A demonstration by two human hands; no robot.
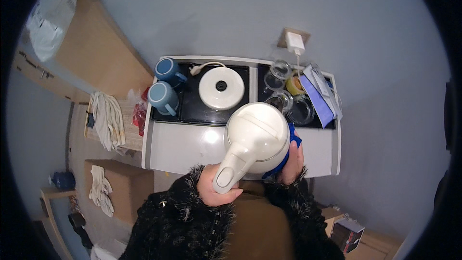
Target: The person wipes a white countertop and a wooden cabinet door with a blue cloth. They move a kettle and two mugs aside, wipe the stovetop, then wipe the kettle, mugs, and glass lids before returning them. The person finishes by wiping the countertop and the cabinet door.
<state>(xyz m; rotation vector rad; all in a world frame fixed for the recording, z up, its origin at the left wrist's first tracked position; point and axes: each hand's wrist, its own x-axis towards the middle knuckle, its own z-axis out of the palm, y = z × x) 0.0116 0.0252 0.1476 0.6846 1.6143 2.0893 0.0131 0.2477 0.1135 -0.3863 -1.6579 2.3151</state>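
A cream-white electric kettle (262, 127) is held up in front of me, over the near part of the white cabinet top. My left hand (214, 188) is wrapped round its handle. A blue cloth (288, 156) lies against the kettle's right side. My right hand (293, 163) presses that cloth to the kettle; its fingers are partly hidden behind the cloth. The round white kettle base (221, 88) with a black centre connector rests on a black tray beyond the kettle, its plug lying beside it.
Two blue mugs (163, 97) stand upside down at the tray's left. Several clear glasses (301, 110) and some papers (320, 96) occupy the right tray. A white charger (294, 42) sits in the wall socket. Left of the cabinet (178, 149) are a cardboard box (127, 188) and hanging cloths.
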